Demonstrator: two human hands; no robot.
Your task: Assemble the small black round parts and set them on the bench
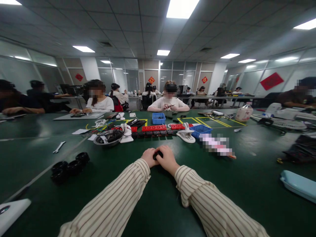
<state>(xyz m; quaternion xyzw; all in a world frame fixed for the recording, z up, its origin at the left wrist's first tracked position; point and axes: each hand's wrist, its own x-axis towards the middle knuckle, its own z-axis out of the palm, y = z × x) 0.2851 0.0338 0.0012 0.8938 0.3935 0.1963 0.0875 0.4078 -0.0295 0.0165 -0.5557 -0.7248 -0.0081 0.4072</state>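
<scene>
Evidently, in the head view, the work in hand is close two-handed handling of one small piece. A small, glossy black object of rounded outline (158, 155) sits between the two hands, just above or on the dark green tabletop (160, 204); whether it touches the surface I cannot tell. The left hand (148, 157) curls around its near side and the right hand (169, 158) closes on it from the other, thumb across the top, so both appear to be grasping it, though most of the fingertips are hidden.

Off to the left stands a cluster of shiny black round parts (75, 167), well apart from the hands, with a silver metal open-ended wrench (59, 147) beyond. Ahead lie a row of red and black socket-like blocks (154, 128) and a white plastic clamp-shaped piece (186, 134).

The step seems to be gripping and working the black object; the next move likely calls for one hand to steady it while the other's fingers turn or press, keeping its surface in sight.
</scene>
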